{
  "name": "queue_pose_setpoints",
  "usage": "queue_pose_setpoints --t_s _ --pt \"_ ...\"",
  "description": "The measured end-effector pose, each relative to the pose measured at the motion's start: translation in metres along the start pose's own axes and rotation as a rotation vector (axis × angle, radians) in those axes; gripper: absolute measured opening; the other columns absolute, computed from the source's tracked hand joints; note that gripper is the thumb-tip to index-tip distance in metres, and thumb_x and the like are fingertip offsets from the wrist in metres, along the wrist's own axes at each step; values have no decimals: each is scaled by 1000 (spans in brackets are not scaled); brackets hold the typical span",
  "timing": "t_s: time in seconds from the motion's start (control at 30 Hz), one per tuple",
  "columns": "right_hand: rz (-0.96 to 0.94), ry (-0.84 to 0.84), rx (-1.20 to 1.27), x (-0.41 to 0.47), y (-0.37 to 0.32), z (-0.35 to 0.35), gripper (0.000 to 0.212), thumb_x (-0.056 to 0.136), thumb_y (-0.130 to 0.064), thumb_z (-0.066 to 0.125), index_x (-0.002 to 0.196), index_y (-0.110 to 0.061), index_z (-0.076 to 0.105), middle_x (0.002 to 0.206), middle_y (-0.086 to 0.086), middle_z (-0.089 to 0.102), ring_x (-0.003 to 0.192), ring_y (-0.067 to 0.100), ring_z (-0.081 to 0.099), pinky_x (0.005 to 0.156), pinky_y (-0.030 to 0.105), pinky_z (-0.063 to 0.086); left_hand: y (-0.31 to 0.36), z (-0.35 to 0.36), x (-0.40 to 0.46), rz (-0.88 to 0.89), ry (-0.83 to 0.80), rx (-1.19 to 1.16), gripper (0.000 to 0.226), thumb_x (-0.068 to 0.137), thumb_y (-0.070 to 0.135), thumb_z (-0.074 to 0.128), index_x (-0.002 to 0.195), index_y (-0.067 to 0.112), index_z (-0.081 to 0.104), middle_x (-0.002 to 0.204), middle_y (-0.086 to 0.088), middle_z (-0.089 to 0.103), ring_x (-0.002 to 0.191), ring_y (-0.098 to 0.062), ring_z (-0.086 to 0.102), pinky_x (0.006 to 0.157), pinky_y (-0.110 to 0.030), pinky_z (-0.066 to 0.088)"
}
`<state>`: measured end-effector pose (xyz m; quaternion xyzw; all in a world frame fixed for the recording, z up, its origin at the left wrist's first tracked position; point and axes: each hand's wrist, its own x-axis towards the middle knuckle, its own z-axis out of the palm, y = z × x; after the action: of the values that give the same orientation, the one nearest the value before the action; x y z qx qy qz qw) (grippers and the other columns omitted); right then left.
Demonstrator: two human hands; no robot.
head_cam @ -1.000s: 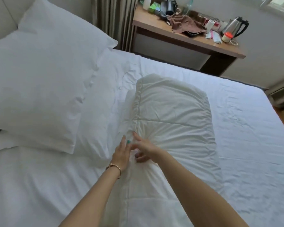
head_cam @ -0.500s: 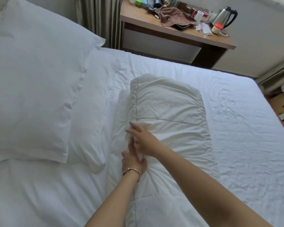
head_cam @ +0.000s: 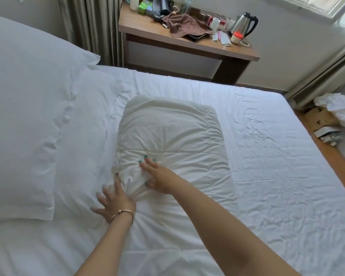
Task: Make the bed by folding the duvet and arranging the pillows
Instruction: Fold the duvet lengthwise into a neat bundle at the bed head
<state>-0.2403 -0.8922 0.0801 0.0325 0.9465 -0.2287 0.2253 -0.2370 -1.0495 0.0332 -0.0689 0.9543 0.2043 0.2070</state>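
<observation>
A folded white duvet [head_cam: 173,132] lies as a long bundle down the middle of the bed. My right hand [head_cam: 154,176] presses on its near left part, fingers spread and thumb tucked into a bunched fold. My left hand [head_cam: 114,202], with a gold bracelet on the wrist, lies flat with fingers splayed at the duvet's left edge, beside the lower pillow [head_cam: 84,148]. A large white pillow [head_cam: 22,108] rests on top of that pillow at the left. Neither hand is closed around anything.
The white sheet [head_cam: 277,156] covers the bed, wrinkled on the right. A wooden desk [head_cam: 187,46] behind the bed holds a kettle [head_cam: 245,23], a brown cloth and small items. Curtains hang at the back. A cardboard box [head_cam: 319,118] and white cloth lie on the floor at right.
My left hand slid down and left off the duvet, spreading flat against the pillow's edge. My right hand moved forward onto the duvet. The view rose and shifted right.
</observation>
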Motion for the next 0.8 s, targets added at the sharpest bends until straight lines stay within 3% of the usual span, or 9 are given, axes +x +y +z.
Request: queue_pose_setpoints --t_s 0.07,0.13,0.17,0.23,0.27,0.33,0.4,0.47,0.8 --pt "-17 0 43 4 11 -1 74 93 -12 55 155 -18 15 163 6 3 149 27 11 117 32 19 19 6 2 293 265 -143 63 77 8 57 138 18 43 134 -21 46 127 -40 39 103 -70 24" --pt "-28 31 138 8 26 -11 67 92 -3 54 152 -14 26 161 10 15 146 26 23 113 20 19 41 4 2 499 232 -157 59 75 21 47 134 21 45 132 -17 52 126 -36 44 102 -71 23" --pt "-31 72 175 10 34 -17 64 91 1 54 150 -12 33 158 11 23 144 25 30 108 14 20 50 4 6 488 156 -135 61 80 36 38 140 30 39 143 -12 44 135 -34 36 102 -73 17" --pt "-26 196 205 14 45 -31 59 88 2 54 144 -13 44 156 11 28 140 27 36 102 12 24 58 10 19 360 33 -1 68 81 68 16 146 51 10 161 1 4 147 -31 0 101 -75 5" --pt "-15 243 194 18 47 -38 58 89 -3 55 145 -18 44 159 9 22 141 27 32 104 17 25 55 20 26 329 24 63 72 76 79 8 143 56 -6 160 6 -14 146 -30 -14 101 -76 2" --pt "-9 229 -35 33 41 -48 61 95 -32 53 150 -39 27 163 0 -2 148 26 6 113 40 19 50 38 34 308 33 136 80 71 87 4 140 55 -21 156 6 -28 144 -31 -23 100 -77 3" --pt "-13 159 -398 59 33 -51 66 91 -66 37 147 -56 3 161 -11 -16 147 27 -17 110 66 2 48 49 33 289 57 147 84 73 87 10 146 51 -9 160 1 -14 146 -34 -12 98 -78 9" --pt "8 127 -511 92 29 -47 72 83 -81 26 143 -60 -8 160 -14 -19 145 29 -25 104 75 -7 42 60 36 292 34 138 84 75 84 20 150 45 11 162 -4 3 147 -37 1 96 -79 13" --pt "218 144 -445 260 57 -43 81 69 -93 4 141 -61 -13 161 -12 -13 146 36 -19 99 77 -12 23 114 78 315 93 83 83 78 78 30 148 35 24 157 -13 22 143 -45 16 99 -78 11"
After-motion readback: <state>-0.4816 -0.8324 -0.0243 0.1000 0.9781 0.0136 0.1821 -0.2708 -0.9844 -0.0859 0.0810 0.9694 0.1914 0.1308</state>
